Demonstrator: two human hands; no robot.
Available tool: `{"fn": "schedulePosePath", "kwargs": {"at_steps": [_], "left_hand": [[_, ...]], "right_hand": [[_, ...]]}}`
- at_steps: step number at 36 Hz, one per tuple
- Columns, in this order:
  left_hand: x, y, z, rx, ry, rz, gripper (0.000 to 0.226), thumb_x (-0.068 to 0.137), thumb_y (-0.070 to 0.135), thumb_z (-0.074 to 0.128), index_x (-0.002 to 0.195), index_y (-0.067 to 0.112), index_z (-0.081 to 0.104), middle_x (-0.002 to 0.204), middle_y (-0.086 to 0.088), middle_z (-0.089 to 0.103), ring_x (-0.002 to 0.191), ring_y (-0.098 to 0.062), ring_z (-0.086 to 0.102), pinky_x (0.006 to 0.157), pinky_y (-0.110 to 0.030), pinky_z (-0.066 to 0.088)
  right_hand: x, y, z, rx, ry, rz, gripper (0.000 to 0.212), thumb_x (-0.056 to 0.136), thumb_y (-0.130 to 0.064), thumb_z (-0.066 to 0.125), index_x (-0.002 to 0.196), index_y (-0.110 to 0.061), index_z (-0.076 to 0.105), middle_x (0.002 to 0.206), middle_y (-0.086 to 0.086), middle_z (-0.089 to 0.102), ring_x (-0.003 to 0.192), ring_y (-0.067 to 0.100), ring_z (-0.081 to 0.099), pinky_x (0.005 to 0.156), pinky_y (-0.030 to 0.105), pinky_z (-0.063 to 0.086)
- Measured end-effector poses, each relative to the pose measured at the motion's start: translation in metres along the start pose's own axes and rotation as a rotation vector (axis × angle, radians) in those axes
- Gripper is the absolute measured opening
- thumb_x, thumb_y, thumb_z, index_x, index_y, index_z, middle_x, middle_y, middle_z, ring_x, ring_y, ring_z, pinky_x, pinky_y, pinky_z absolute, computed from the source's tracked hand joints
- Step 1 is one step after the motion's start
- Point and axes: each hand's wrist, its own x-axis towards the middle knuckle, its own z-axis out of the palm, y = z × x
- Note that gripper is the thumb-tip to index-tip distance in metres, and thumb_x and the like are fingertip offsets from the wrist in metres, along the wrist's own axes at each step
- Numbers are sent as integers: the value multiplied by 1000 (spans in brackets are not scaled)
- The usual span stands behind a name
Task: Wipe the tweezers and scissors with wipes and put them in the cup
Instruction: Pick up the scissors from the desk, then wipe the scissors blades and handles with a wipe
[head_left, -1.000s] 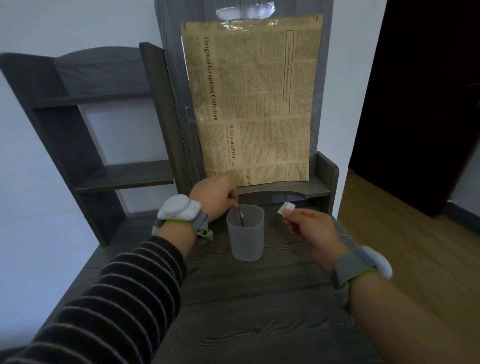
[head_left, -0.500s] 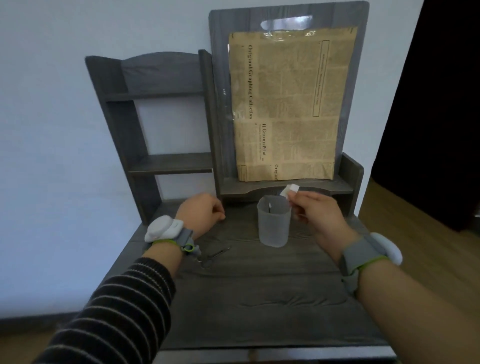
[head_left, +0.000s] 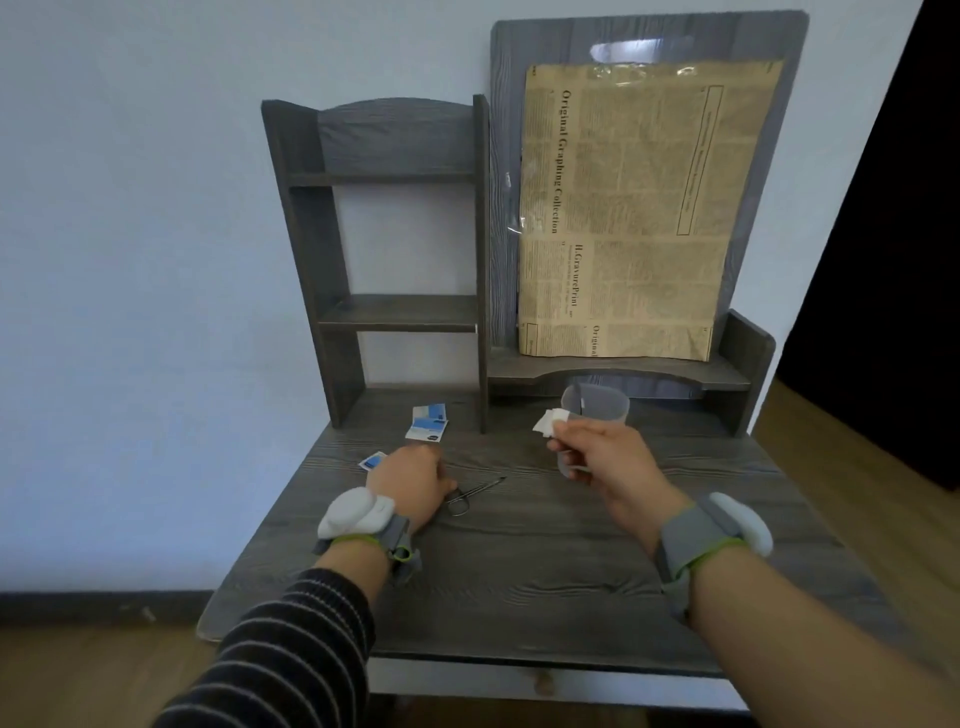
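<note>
On the dark wooden desk (head_left: 519, 571), small scissors (head_left: 475, 493) lie at the left hand (head_left: 413, 486), whose fingers curl over the handles; whether they grip is unclear. The right hand (head_left: 605, 460) pinches a white wipe (head_left: 549, 422) in front of the clear cup (head_left: 597, 410).

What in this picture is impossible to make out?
Head view:
- Cup contents: the right hand, pinching the wipe, covers its lower part; frosted wall blurs the rest.
- Left hand fingertips: hidden under the hand, so any grip on the scissors is unclear.
- Packets print: too small.
</note>
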Motion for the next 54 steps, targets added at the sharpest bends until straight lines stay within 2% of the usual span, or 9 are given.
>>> {"fn": "schedulePosePath", "kwargs": {"at_steps": [8, 12, 21, 26, 28, 30, 34, 39, 54], "left_hand": [[12, 2, 5, -48, -132, -78, 29, 82, 32, 66, 97, 8, 68, 107, -10, 68, 100, -25, 63, 83, -34, 50], [14, 4, 7, -19, -135, -109, 30, 85, 28, 63, 106, 7, 65, 113, -10, 67, 106, -26, 62, 82, -31, 47], [10, 12, 7, 61, -146, -76, 31, 94, 26, 49, 113, 4, 59, 122, -14, 62, 112, -28, 58, 90, -34, 46], [10, 4, 2, -395, 35, -144, 18, 88, 8, 49, 86, 12, 66, 103, -10, 68, 97, -28, 63, 89, -37, 50], [11, 4, -1, -798, 21, -221, 22, 87, 2, 50, 76, 13, 65, 87, -11, 68, 73, -21, 63, 74, -36, 55], [8, 6, -5, -1062, -45, -256, 15, 90, 1, 51, 85, 7, 64, 78, -10, 64, 60, -14, 56, 59, -25, 51], [4, 11, -13, -1160, -23, -187, 15, 93, -1, 47, 95, -2, 62, 69, -6, 59, 57, -11, 52, 48, -12, 47], [6, 11, -14, -1216, -7, -168, 16, 93, -2, 49, 94, -3, 65, 69, -5, 62, 57, -10, 54, 48, -13, 49], [-5, 27, -16, -1262, -49, -57, 20, 93, 0, 49, 84, 10, 63, 72, -4, 62, 60, -9, 56, 56, -14, 51]], "right_hand": [[-1, 2, 0, -91, -24, -1, 3, 81, -11, 68, 83, -8, 68, 69, 3, 60, 61, 10, 47, 54, 19, 42], [0, 3, 1, -99, -14, 15, 16, 77, -9, 72, 92, -4, 68, 70, 3, 59, 64, 11, 47, 58, 21, 42], [7, 7, 2, -60, -44, 69, 6, 87, -10, 61, 87, -10, 66, 76, 4, 66, 63, 9, 52, 54, 20, 44], [7, 5, 2, 50, -32, 94, 4, 82, -3, 65, 84, -6, 66, 74, 5, 65, 64, 11, 56, 55, 19, 47], [8, 6, 2, 73, -9, 99, 7, 79, 0, 67, 83, -5, 67, 74, 7, 64, 65, 12, 57, 56, 19, 48], [9, 6, 3, 67, 17, 94, 13, 76, 2, 69, 88, -1, 67, 75, 8, 65, 66, 13, 59, 58, 20, 49], [5, 4, 6, -94, 35, 35, 15, 72, 2, 72, 86, 3, 68, 75, 7, 65, 66, 12, 58, 51, 15, 50], [3, 0, 8, -121, 45, 4, 21, 72, 4, 71, 93, 5, 67, 72, 5, 62, 63, 11, 54, 55, 20, 46], [3, 2, 12, 106, -38, 121, 9, 80, -4, 67, 83, -11, 63, 71, -1, 59, 57, 8, 46, 43, 16, 35]]}}
